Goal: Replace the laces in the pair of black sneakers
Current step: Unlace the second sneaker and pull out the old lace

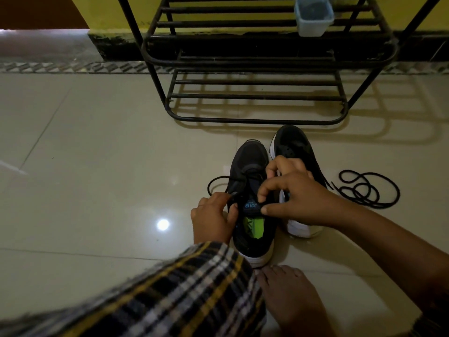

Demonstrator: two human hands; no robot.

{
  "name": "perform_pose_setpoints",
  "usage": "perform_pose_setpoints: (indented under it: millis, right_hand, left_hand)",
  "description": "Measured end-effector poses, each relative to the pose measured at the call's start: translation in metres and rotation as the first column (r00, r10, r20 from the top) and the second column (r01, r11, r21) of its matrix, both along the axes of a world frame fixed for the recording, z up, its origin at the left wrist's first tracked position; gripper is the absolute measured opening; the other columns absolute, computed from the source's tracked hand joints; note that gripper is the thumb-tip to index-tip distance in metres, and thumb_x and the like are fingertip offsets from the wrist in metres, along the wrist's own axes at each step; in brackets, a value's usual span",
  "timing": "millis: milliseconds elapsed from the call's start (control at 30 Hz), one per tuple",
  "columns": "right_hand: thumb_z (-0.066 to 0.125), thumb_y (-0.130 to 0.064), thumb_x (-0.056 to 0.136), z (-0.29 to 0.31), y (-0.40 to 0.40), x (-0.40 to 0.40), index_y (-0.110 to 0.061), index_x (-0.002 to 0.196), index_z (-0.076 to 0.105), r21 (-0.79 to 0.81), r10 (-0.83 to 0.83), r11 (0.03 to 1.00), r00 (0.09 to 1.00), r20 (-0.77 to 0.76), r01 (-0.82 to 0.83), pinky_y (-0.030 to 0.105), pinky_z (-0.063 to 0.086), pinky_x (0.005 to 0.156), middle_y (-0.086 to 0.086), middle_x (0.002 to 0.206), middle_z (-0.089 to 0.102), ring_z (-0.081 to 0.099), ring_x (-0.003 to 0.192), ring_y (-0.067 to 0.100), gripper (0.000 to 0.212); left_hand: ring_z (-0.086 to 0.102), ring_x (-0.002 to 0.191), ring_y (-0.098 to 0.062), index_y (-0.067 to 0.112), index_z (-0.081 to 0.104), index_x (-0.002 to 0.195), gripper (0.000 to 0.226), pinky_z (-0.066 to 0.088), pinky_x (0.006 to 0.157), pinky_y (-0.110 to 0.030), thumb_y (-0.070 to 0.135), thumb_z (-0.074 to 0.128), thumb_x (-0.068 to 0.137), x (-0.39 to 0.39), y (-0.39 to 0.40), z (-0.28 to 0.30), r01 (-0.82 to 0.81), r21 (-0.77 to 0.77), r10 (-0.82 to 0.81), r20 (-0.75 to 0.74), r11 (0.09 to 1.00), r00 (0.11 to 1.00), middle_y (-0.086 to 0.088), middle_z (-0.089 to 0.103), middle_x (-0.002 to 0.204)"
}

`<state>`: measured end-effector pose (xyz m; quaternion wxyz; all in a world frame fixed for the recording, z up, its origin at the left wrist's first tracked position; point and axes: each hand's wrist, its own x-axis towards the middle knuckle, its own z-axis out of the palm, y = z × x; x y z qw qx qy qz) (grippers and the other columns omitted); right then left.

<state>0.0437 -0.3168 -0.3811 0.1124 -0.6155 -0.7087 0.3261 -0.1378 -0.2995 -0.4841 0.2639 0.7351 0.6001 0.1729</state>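
Note:
Two black sneakers with white soles stand side by side on the tiled floor. The left sneaker [250,164] has a green insole and a black lace [213,182] looping out to its left. My left hand [212,217] pinches that lace at the shoe's left eyelets. My right hand [294,198] holds the tongue with its blue label between thumb and fingers. The right sneaker [292,142] lies partly hidden behind my right hand and shows bare eyelets. A loose black lace [369,189] lies coiled on the floor to the right.
A black metal shoe rack [257,81] stands just beyond the sneakers, with a pale plastic tub [313,17] on an upper shelf. My bare foot [291,300] and a checked cloth [182,293] fill the near floor. Pale floor tiles [97,154] stretch to the left.

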Motion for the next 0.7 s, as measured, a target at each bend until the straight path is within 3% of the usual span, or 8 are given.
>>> perform_pose_setpoints:
  millis: [133,200,267,367,433,467,567,700]
  right_hand:
    - [0.077,-0.023,0.072,0.007,0.002,0.002,-0.033,0.063,0.064,-0.093,-0.136,0.989,0.961,-0.239,0.117,0.022,0.027,0.089,-0.014,0.093,0.039,0.035,0.103,0.006,0.018]
    - [0.075,-0.019,0.068,0.02,-0.002,-0.002,-0.023,0.058,0.066,-0.223,-0.216,0.968,0.836,-0.504,0.116,0.013,0.036,0.082,-0.011,0.087,0.041,0.045,0.094,0.002,0.014]
    - [0.071,-0.024,0.067,0.033,-0.004,-0.006,-0.021,0.055,0.066,-0.253,-0.223,0.964,0.759,-0.611,0.079,0.009,0.041,0.077,-0.011,0.084,0.043,0.049,0.087,-0.002,0.013]
    - [0.072,-0.026,0.077,0.027,0.004,0.003,-0.029,0.067,0.066,-0.061,-0.181,0.983,0.923,-0.339,0.171,0.019,0.036,0.08,-0.01,0.089,0.045,0.044,0.091,0.004,0.012]
    - [0.067,-0.032,0.081,0.016,0.01,0.007,-0.034,0.075,0.065,0.056,-0.217,0.973,0.969,-0.114,0.224,0.025,0.029,0.085,-0.011,0.091,0.043,0.036,0.101,0.011,0.007]
    - [0.066,-0.034,0.083,0.011,0.012,0.007,-0.034,0.08,0.066,0.069,-0.224,0.972,0.974,-0.043,0.227,0.026,0.028,0.087,-0.01,0.093,0.043,0.033,0.103,0.012,0.002]
    - [0.06,-0.04,0.087,-0.006,0.014,-0.007,-0.032,0.101,0.069,0.085,-0.12,0.991,0.98,0.157,0.107,0.033,0.031,0.093,-0.006,0.103,0.042,0.032,0.108,0.015,0.019]
    - [0.054,-0.044,0.089,-0.033,0.017,-0.022,-0.023,0.121,0.058,0.163,-0.063,0.986,0.887,0.458,-0.014,0.035,0.032,0.092,0.0,0.117,0.039,0.032,0.115,0.022,0.038]
  left_hand:
    - [0.049,0.103,-0.02,0.026,0.062,0.112,0.023,0.025,0.075,-0.03,0.032,0.052,0.092,0.003,0.0,0.004,0.006,-0.002,-0.006,-0.088,1.0,0.996,0.009,0.061,0.112]
    - [0.049,0.104,-0.02,0.026,0.06,0.114,0.024,0.028,0.078,-0.032,0.033,0.05,0.093,0.004,0.001,0.005,0.027,-0.006,-0.028,-0.107,1.0,0.994,0.008,0.06,0.114]
    - [0.049,0.105,-0.021,0.026,0.06,0.115,0.026,0.031,0.081,-0.033,0.034,0.047,0.093,0.006,0.002,0.004,0.054,-0.012,-0.055,-0.114,0.998,0.992,0.008,0.06,0.116]
    - [0.051,0.104,-0.023,0.025,0.061,0.114,0.03,0.033,0.082,-0.034,0.036,0.046,0.092,0.008,0.001,0.004,0.065,-0.018,-0.066,-0.068,0.998,0.995,0.006,0.061,0.114]
    - [0.052,0.104,-0.023,0.024,0.062,0.113,0.036,0.034,0.082,-0.034,0.039,0.041,0.088,0.008,0.001,0.003,0.067,-0.032,-0.069,-0.052,0.997,0.996,0.005,0.061,0.113]
    - [0.052,0.103,-0.023,0.024,0.062,0.113,0.038,0.035,0.082,-0.035,0.039,0.04,0.087,0.008,0.001,0.003,0.069,-0.038,-0.071,-0.048,0.997,0.996,0.005,0.061,0.113]
    - [0.054,0.102,-0.024,0.021,0.061,0.112,0.031,0.041,0.085,-0.038,0.035,0.045,0.09,0.01,0.003,0.001,0.083,-0.061,-0.086,-0.042,0.995,0.995,0.002,0.061,0.112]
    - [0.055,0.104,-0.025,0.018,0.058,0.114,0.027,0.042,0.087,-0.04,0.03,0.048,0.092,0.013,0.005,-0.001,0.099,-0.077,-0.105,-0.067,0.992,0.992,-0.002,0.059,0.114]
